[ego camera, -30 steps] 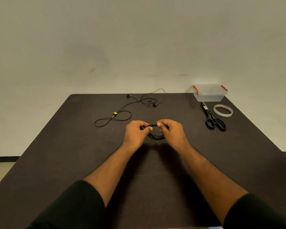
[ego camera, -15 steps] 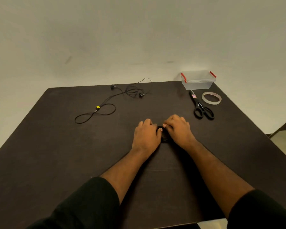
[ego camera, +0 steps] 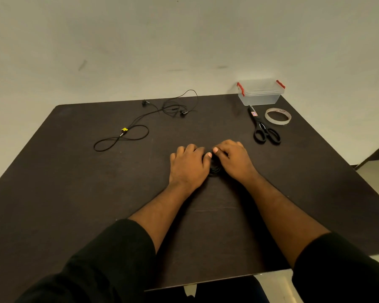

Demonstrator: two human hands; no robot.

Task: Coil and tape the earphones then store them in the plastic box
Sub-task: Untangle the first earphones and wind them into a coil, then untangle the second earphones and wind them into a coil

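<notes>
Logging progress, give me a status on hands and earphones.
Both hands on coiled earphones, on table. Tape, scissors untouched. Nothing blocking.

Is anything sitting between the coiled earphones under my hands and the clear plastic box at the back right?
Partly. The black coiled earphones lie between the left hand and right hand. The black-handled scissors lie near the straight line to the clear red-latched plastic box, whose lid looks closed. The tape roll sits right of that path.
</notes>
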